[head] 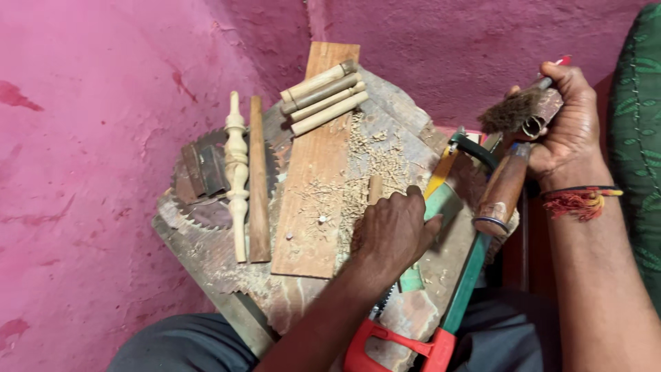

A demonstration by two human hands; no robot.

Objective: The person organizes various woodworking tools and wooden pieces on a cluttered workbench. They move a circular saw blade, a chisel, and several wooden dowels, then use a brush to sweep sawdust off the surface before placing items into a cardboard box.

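My left hand (394, 229) is curled around a short wooden peg (374, 187), holding it upright on a shaving-strewn wooden plank (313, 172). My right hand (568, 127) is raised to the right of the bench, gripping a brush with worn brown bristles (513, 110) together with a wooden-handled tool (504, 189) that hangs down from the hand. A red thread band is on that wrist.
Several cut pegs (322, 96) lie at the plank's far end. A turned spindle (236, 172), a flat stick (258, 182) and a circular saw blade (206, 200) lie left. A green-framed hacksaw with red handle (441, 331) lies near me. Pink wall behind; green cloth right.
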